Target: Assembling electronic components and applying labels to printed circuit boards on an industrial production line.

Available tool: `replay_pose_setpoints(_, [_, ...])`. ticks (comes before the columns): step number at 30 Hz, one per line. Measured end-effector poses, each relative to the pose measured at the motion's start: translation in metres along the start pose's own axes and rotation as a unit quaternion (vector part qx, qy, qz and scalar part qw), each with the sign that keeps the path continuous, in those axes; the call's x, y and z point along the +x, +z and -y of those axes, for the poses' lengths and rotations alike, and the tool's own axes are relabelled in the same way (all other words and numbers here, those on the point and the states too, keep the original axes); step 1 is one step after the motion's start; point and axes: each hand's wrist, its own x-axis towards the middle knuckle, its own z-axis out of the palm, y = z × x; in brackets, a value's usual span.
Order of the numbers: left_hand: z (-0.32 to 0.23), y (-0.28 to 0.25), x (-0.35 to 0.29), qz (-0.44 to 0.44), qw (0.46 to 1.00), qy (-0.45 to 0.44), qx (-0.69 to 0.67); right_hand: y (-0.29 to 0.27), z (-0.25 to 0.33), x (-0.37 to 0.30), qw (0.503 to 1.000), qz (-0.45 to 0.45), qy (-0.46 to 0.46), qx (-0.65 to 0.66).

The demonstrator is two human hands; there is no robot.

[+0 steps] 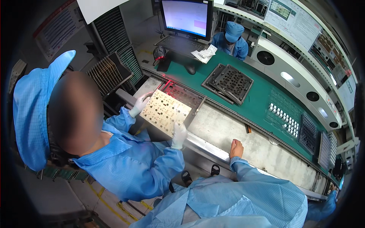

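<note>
Between two gloves (178,135): board (165,113), tilted, at the bench's left end; co-worker (125,159) in blue holds it.
Board: pale cream, rectangular, dotted with small dark parts.
Gloves: white; fingers clamped on board, one at left edge, one at lower right corner.
Right hand (236,148): bare, at near rim of ledge; fingers together, curled in. Contact with rim: cannot tell.
Left hand: out of frame; fingers cannot be told.
Tray (190,98): dark-framed, just behind board; red glow on its left side.
Ledge (213,123): pale metal, scuffed, in front of mat.
Mat (262,102): green; black fixtures (230,81) mid-length, white parts (285,118) in rows farther right.
Monitor (186,19): lit; keyboard (180,43), mouse (189,68) and papers (205,54) near.
Writing: print on screen, poster (57,28) and wall sheet (296,22); too small to read.
Room: slotted rack (108,72) left; white panel (275,62) with round black fans; second co-worker (232,38) across bench; yellow lines on floor (81,193).
</note>
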Motion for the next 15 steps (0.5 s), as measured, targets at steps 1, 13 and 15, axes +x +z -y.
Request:
replay_pose_setpoints(1, [-0.003, 0.006, 0.001, 0.026, 0.999, 0.014, 0.032, 0.002, 0.001, 0.0, 1.0, 0.001, -0.002, 0.003])
replay_pose_setpoints(13, [-0.018, 0.032, 0.001, 0.015, 0.994, -0.005, 0.109, 0.015, 0.004, 0.012, 1.0, 0.006, -0.003, 0.016])
replay_pose_setpoints(15, [-0.018, 0.031, 0.003, 0.017, 0.994, -0.012, 0.106, 0.014, 0.003, 0.013, 1.0, 0.013, 0.003, 0.011])
